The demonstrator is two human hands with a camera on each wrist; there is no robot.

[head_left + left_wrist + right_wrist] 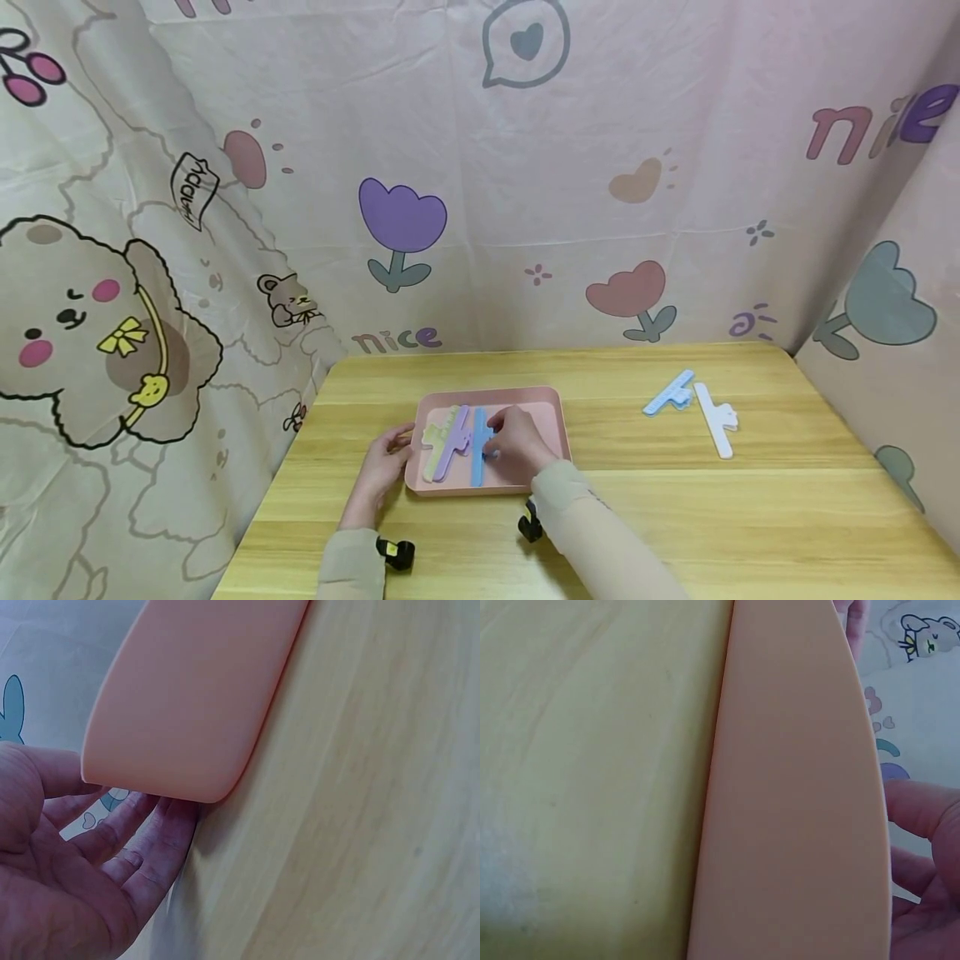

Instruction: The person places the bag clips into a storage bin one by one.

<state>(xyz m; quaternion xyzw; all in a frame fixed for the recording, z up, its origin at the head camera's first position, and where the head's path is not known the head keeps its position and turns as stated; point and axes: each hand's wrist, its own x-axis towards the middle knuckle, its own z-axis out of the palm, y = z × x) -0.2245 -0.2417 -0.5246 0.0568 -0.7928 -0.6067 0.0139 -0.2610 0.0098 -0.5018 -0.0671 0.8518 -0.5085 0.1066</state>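
1. Pink tray (487,491), on tbl. (712,525).
2. L hand (384,465): fingers relaxed vs. tray's L wall; light contact prob. best, for steadiness.
3. R hand (520,439): pinching blue clip.
4. Blue clip (478,460): in tray, just R of purple clip (453,447); best laid flat w/o nudging it.

Slvs (611,533) are beige, wrist cams (402,556) blk.

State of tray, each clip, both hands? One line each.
Pink tray: upright on table, three clips inside
Yellow clip: lying in tray
Purple clip: lying in tray
Blue clip: lying in tray
Light blue clip: lying on table
White clip: lying on table
Clip jaws: unclear
Left hand: touching tray
Right hand: at blue clip, grip unclear
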